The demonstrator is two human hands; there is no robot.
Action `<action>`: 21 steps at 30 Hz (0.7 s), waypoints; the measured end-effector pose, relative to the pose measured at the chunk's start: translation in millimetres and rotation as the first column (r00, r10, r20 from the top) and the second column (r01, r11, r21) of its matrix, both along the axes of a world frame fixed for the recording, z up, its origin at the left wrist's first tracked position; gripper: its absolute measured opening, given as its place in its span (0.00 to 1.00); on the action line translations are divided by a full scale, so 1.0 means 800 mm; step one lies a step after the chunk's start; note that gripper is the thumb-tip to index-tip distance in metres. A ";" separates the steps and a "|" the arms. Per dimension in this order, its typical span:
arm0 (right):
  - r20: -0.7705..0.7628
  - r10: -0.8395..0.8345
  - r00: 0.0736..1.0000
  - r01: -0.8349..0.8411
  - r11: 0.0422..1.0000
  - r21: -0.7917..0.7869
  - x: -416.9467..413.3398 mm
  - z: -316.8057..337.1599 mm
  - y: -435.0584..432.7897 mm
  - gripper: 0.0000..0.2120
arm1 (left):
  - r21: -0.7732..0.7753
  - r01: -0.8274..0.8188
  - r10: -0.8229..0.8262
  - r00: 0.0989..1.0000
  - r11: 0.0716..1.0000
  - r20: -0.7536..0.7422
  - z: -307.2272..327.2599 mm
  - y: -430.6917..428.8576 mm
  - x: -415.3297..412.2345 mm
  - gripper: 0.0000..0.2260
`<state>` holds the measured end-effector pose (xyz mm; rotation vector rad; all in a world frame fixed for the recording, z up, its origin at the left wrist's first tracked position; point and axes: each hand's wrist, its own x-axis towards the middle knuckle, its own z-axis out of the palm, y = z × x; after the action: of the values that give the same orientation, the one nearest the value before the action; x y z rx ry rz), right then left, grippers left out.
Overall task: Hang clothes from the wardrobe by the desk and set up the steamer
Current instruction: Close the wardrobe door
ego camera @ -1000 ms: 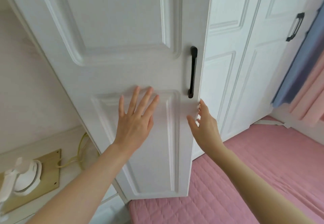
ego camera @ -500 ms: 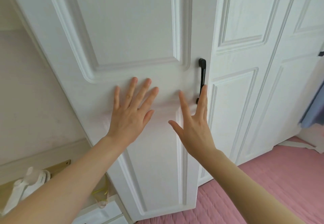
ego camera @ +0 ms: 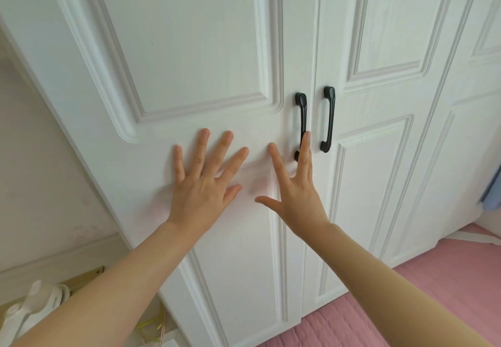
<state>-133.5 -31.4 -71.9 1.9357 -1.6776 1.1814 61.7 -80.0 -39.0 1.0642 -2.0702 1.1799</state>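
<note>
In the head view I see the left hand [ego camera: 202, 192] at the centre of the frame, open and flat, its fingers spread and its palm pressed on the white wardrobe door [ego camera: 189, 48]. The right hand [ego camera: 295, 197] is just beside it, also open with straight, spread fingers and holding nothing. One of its fingers crosses in front of the lower end of the left black handle [ego camera: 302, 113]. The right black handle [ego camera: 328, 118] stands just beside that one, on the neighbouring door across the seam. The white steamer [ego camera: 51, 299] lies in the lower left corner, partly behind my left forearm, with a yellow cable [ego camera: 151, 322] near it. A pink quilted cover [ego camera: 447, 292] fills the lower right.
</note>
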 end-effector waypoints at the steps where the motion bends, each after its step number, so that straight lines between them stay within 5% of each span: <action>1: -0.002 0.005 1.000 -0.005 1.000 -0.007 -0.001 -0.001 -0.003 0.50 | 0.003 -0.005 0.005 1.000 1.000 0.006 0.000 -0.001 0.000 0.32; 21: 0.047 -0.025 0.999 0.025 1.000 -0.011 0.002 -0.007 -0.016 0.52 | 0.129 -0.034 0.032 0.999 0.991 0.022 0.006 0.006 -0.004 0.36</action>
<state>-131.7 -44.4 -77.7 1.8886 -1.7094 1.2338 58.4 -75.3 -33.9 1.1546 -2.1776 1.0882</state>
